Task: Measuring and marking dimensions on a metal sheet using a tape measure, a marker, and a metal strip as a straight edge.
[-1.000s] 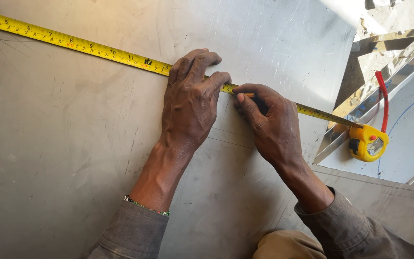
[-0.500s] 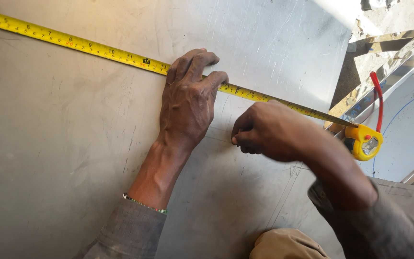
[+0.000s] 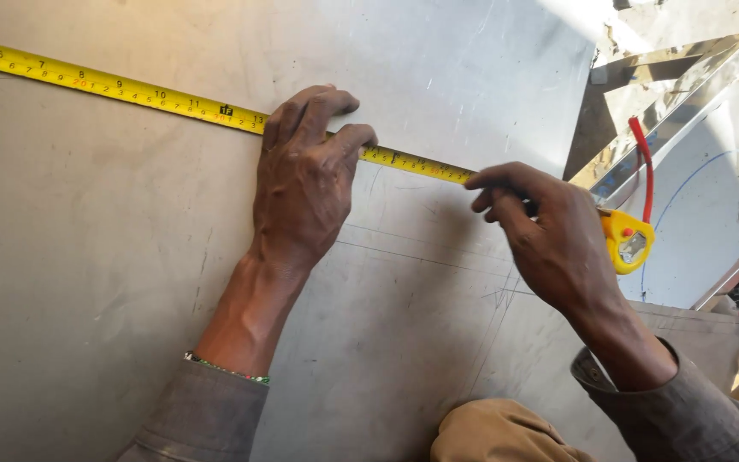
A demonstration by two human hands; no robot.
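- Bright daylight, strongest at upper right; washed-out glare patch there.
- Metal sheet [image 3: 113, 257] evenly lit, dull sheen, scratches sharp.
- Soft shadows under both hands.
- Shiny metal offcuts [image 3: 686, 77] throw hard reflections.
- Focus crisp, no motion blur.

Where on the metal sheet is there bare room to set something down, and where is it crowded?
Free: the sheet below the tape and left of the left hand; also above the tape, toward the top edge. Crowded: between the left hand and the right hand, and by the tape case and offcuts at right.
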